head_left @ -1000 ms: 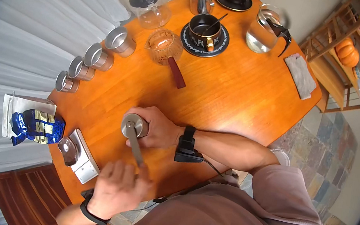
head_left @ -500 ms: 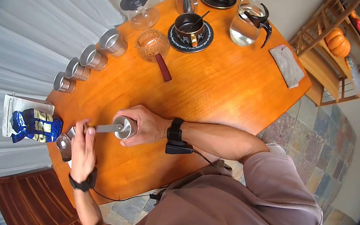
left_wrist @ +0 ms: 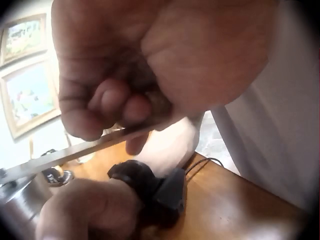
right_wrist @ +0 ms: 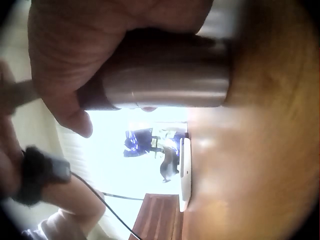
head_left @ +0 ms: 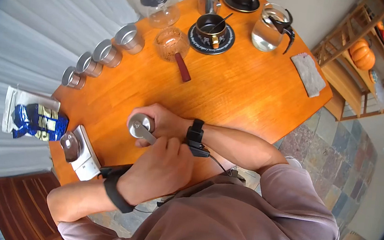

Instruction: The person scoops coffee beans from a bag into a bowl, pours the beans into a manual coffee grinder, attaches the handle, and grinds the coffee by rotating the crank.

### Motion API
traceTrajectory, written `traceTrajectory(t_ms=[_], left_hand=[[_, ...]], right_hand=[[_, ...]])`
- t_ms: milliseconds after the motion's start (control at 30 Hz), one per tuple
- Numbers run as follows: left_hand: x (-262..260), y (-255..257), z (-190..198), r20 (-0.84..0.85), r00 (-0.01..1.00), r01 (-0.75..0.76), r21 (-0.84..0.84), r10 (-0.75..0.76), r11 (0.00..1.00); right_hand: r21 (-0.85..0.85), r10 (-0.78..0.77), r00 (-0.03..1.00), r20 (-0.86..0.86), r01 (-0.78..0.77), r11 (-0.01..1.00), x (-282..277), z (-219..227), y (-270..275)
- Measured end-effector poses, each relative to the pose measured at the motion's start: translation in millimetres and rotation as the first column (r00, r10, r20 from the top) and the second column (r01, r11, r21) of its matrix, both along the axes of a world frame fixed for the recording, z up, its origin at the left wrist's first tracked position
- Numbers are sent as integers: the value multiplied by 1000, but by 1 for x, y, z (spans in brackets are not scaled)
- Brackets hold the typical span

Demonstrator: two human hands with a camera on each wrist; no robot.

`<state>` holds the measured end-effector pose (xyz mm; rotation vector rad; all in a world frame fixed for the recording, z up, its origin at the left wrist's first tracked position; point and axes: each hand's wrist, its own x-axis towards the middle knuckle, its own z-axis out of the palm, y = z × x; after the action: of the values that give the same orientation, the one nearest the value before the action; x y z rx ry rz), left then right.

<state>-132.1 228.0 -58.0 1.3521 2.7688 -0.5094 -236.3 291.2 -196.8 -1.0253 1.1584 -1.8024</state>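
Note:
In the head view my right hand (head_left: 166, 123) grips a silver cylindrical hand grinder (head_left: 139, 123) over the near part of the table. The grinder's flat metal crank (head_left: 149, 137) points toward my body, its outer end hidden under my left hand (head_left: 161, 169). The left wrist view has curled fingers of my left hand (left_wrist: 165, 55) round the end of the crank (left_wrist: 65, 154); the knob is mostly hidden. Seen from the right wrist, my right hand (right_wrist: 90, 55) wraps the cylinder (right_wrist: 170, 77), which lies sideways in that picture.
Left of the hands are a white scale (head_left: 85, 162), a dark glossy dish (head_left: 70, 146) and a blue bag (head_left: 41, 122). Several metal cups (head_left: 107, 54) line the left edge. Farther back stand a red-handled glass pot (head_left: 170, 45), black cup (head_left: 209, 31) and water jug (head_left: 267, 33).
The crank has swung from pointing left to pointing toward my body, and my left hand has moved right with it. My right hand keeps its grip on the grinder.

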Motion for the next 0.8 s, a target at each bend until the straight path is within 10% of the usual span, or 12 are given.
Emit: traceTrajectory(t_ms=[233, 333, 567, 800], left_hand=[[62, -91, -2, 50, 907, -408, 347, 418, 845], [82, -110, -23, 247, 657, -694, 568, 712, 442], [123, -93, -47, 682, 374, -803, 577, 629, -149], [137, -61, -77, 689, 421, -635, 688, 591, -351]], right_hand=[[-2, -92, 995, 28, 92, 996, 0, -1, -5], [-21, -77, 997, -24, 77, 997, 4, 1, -5], [33, -90, 994, -68, 93, 995, 2, -5, -5], [37, -114, 991, -71, 117, 992, 5, -6, -5]])
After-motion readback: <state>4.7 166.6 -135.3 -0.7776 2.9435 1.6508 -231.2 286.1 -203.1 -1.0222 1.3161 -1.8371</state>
